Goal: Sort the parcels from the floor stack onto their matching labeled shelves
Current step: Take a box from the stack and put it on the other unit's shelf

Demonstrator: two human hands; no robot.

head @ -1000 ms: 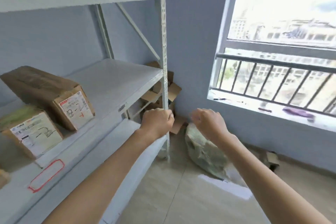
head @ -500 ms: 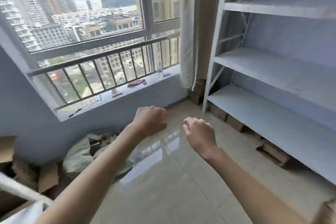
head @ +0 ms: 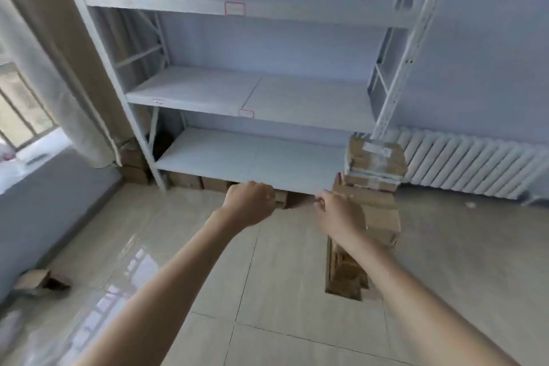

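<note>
A tall stack of brown cardboard parcels (head: 375, 163) stands on the tiled floor at the right end of a white metal shelf rack (head: 255, 98). The rack's boards are bare; small red-bordered labels (head: 234, 8) sit on their front edges. My left hand (head: 249, 202) is a closed fist held out in front of the lowest board, holding nothing. My right hand (head: 338, 214) is also closed and holds nothing; it hovers just left of the stack's middle and hides part of it.
Several cardboard boxes (head: 184, 180) lie under the lowest board. A white radiator (head: 469, 166) runs along the right wall. A curtain (head: 59, 68) and a window sill (head: 35, 157) are at the left. A small open box (head: 38, 279) lies on the floor at lower left.
My view has swung from the shelf with labelled boxes, past the window, round to this bare rack and the floor stack. Both hands stay clenched and held out in front.
</note>
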